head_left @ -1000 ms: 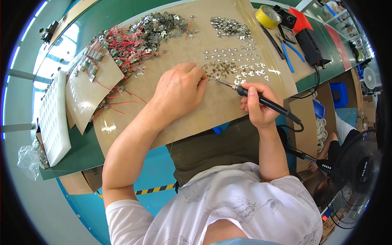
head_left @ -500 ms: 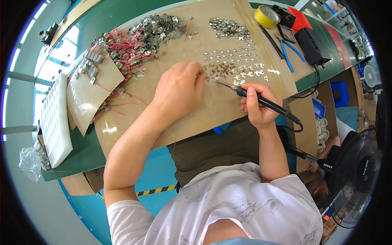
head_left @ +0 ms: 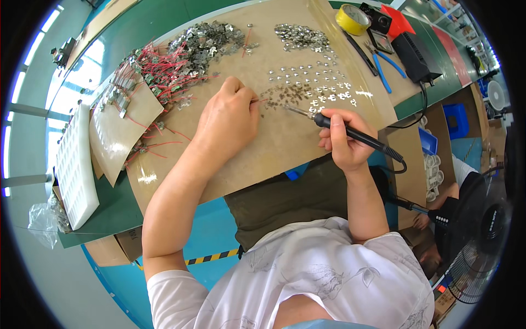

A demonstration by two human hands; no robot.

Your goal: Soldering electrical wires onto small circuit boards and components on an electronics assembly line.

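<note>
Brown cardboard sheeting (head_left: 285,142) covered the green worktop (head_left: 109,208) in front of me, and it was crowded with small metal parts. My left hand (head_left: 230,118) lay on the cardboard, fingers pinched together on a thin red-wired piece (head_left: 259,101) whose tip poked out toward the little heap of dull metal clips (head_left: 282,94) just beside it. My right hand (head_left: 342,140) was clamped around the black grip of the soldering iron (head_left: 350,133), its metal tip (head_left: 291,109) angled left and hovering close to that same heap, near my left fingertips but not touching them. Past the heap, neat rows of shiny clips (head_left: 323,88) were laid out on the cardboard, and farther back sat another loose pile of silver pieces (head_left: 301,37). Off to my left a tangle of red-wired parts (head_left: 164,71) spread out beside a big mound of metal bits (head_left: 205,41). At the far left edge rested a white grid tray (head_left: 74,170). Over to my right lay a yellow tape roll (head_left: 352,18), blue-handled pliers (head_left: 383,71) and a black power box (head_left: 413,55), well apart from my hands. The iron's cord (head_left: 397,164) looped down off the edge by my wrist.
</note>
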